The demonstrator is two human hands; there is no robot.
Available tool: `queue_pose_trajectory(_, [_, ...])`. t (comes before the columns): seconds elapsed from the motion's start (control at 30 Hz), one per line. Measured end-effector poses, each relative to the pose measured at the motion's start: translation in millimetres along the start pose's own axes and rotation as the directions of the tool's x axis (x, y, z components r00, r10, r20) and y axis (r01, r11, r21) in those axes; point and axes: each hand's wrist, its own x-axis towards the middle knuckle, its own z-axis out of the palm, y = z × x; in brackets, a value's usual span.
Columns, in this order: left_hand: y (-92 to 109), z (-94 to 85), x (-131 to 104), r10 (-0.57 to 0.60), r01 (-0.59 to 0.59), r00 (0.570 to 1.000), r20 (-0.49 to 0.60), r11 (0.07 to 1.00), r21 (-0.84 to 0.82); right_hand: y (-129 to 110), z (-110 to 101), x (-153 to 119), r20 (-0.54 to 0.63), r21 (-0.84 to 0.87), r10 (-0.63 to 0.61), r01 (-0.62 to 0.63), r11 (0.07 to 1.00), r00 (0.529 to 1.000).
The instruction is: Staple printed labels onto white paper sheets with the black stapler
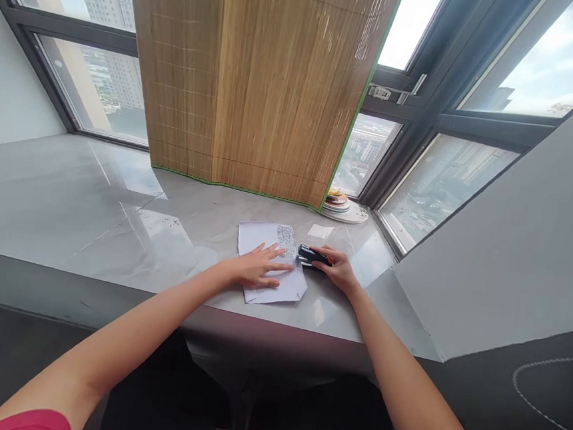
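Note:
A stack of white paper sheets lies on the pale marble sill, with a dense printed or written block on its upper right part. Across the sheets my left hand rests flat, fingers spread. My right hand is wrapped round a black stapler with a bit of red near its rear. The stapler's front end meets the right edge of the paper; whether the sheet sits between its jaws is too small to tell.
Behind the paper hangs a bamboo blind with green edging, reaching down to the sill. Several stacked plates stand in the back right corner by the dark window frame. The sill's front edge runs just below the paper.

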Motion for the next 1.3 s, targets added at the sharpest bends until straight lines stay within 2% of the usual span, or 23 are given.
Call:
queue_pose_trajectory(0.07, [-9.5, -3.0, 17.9, 0.041, -0.041, 0.997, 0.068, 0.999, -0.001, 9.3, -3.5, 9.9, 0.023, 0.051, 0.012, -0.013, 0.999, 1.0])
queue_pose_trajectory(0.13, [-19.0, -4.9, 30.6, 0.073, -0.073, 0.993, 0.088, 0.997, -0.001, 18.9, -7.0, 18.9, 0.048, 0.101, 0.017, -0.022, 0.995, 0.999])
queue_pose_trajectory(0.3, [-36.9, -6.3, 44.4, 0.111, -0.111, 0.994, 0.017, 0.994, -0.01, 31.7, -14.3, 31.1, 0.087, 0.112, 0.006, -0.016, 0.994, 0.996])
queue_pose_trajectory(0.43, [-40.7, -8.4, 45.0, 0.163, -0.16, 0.985, 0.062, 0.986, -0.042, 15.4, -14.9, 31.5, 0.094, 0.013, -0.028, 0.027, 1.0, 0.995])
queue_pose_trajectory(0.53, [-38.3, -9.3, 45.1, 0.131, -0.126, 0.986, 0.105, 0.991, -0.053, -6.9, -7.1, 34.2, 0.015, -0.16, -0.126, 0.126, 0.979, 0.992])
queue_pose_trajectory(0.6, [-36.4, -8.0, 46.0, 0.114, -0.107, 0.988, 0.099, 0.991, -0.075, -17.6, 2.2, 36.9, -0.044, -0.273, -0.143, 0.126, 0.954, 0.989])
queue_pose_trajectory(0.73, [-33.7, -0.5, 49.0, 0.138, -0.13, 0.988, 0.071, 0.986, -0.105, -23.0, 22.2, 38.0, 0.044, -0.479, -0.025, 0.043, 0.877, 0.999])
queue_pose_trajectory(0.8, [-31.9, 4.7, 50.6, 0.142, -0.136, 0.989, 0.046, 0.985, -0.106, -23.7, 29.2, 36.2, 0.037, -0.55, 0.013, 0.009, 0.835, 0.999])
queue_pose_trajectory(1.0, [-29.7, 13.6, 53.3, 0.168, -0.169, 0.986, -0.021, 0.981, -0.097, -35.3, 36.3, 32.8, -0.009, -0.604, 0.024, -0.025, 0.797, 1.0])
queue_pose_trajectory(1.1, [-31.9, 11.3, 52.3, 0.153, -0.151, 0.988, 0.005, 0.981, -0.124, -39.4, 37.1, 31.5, -0.04, -0.604, -0.008, -0.018, 0.797, 0.999])
queue_pose_trajectory(1.2, [-34.4, 8.8, 50.7, 0.121, -0.112, 0.992, 0.047, 0.981, -0.156, -39.2, 38.3, 29.4, -0.047, -0.538, -0.025, -0.004, 0.843, 0.999])
queue_pose_trajectory(1.3, [-36.7, 9.9, 49.8, 0.087, -0.079, 0.996, 0.034, 0.979, -0.187, -37.5, 40.0, 27.8, -0.022, -0.537, -0.008, -0.006, 0.844, 1.0])
